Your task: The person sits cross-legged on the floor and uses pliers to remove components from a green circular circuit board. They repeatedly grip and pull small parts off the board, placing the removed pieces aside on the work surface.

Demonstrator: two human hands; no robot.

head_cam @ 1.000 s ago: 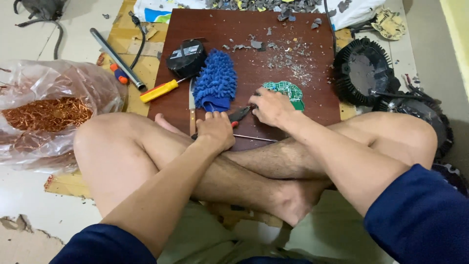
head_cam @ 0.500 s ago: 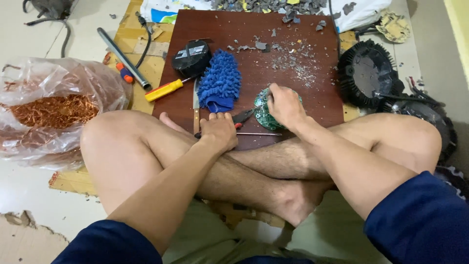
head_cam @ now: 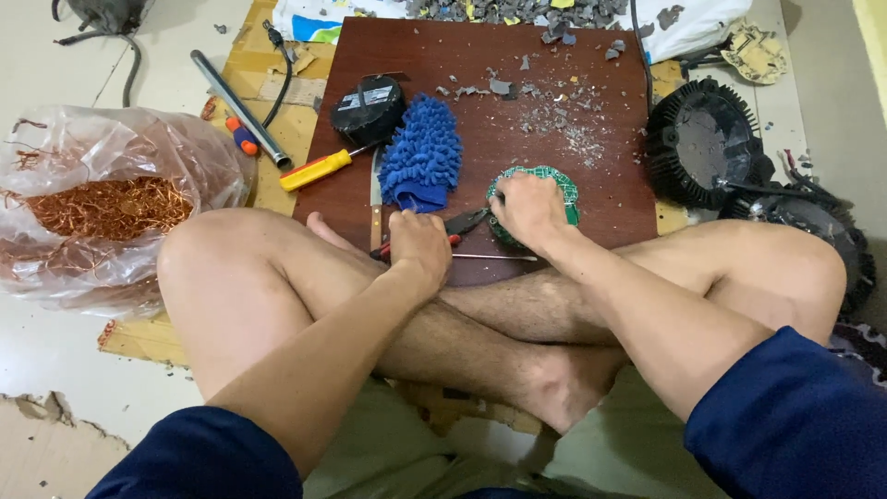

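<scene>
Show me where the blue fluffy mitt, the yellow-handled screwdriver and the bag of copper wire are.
blue fluffy mitt (head_cam: 422,164), head view, middle of its pile.
yellow-handled screwdriver (head_cam: 316,170), head view, on the yellow handle.
bag of copper wire (head_cam: 111,205), head view, on the copper strands inside.

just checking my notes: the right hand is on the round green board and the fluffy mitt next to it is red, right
Not quite: the fluffy mitt is blue, not red, as the head view shows. The rest holds: the right hand rests on the round green board, with the mitt beside it on the brown board.
</scene>
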